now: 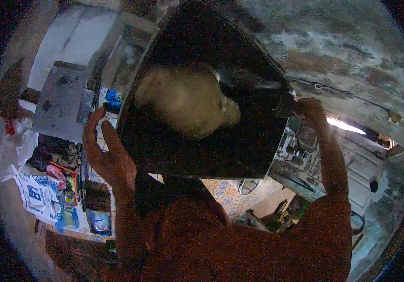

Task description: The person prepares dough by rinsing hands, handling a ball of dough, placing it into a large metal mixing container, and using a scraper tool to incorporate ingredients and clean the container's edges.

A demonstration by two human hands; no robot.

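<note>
A large dark panel or tray [188, 155] with straight edges fills the middle of the head view. Over it is a pale beige, rounded mass [183, 101], smeared by motion, so its kind cannot be told. My left hand [110, 152] is raised beside the panel's left edge, with thumb and fingers apart. Just past those fingertips shows a blue-and-white item [113, 100]; whether they touch it is unclear. At the panel's right corner my right hand [311, 110] is closed around something dark. A blurred grey streak [253, 81] lies near that corner.
At lower left is a white printed bag [37, 197] among plastic packets and cloth. A grey board [61, 101] stands above it. Patterned floor tiles [225, 187] show below the panel. To the right are a stained wall [343, 56] and a pale panelled door [352, 176].
</note>
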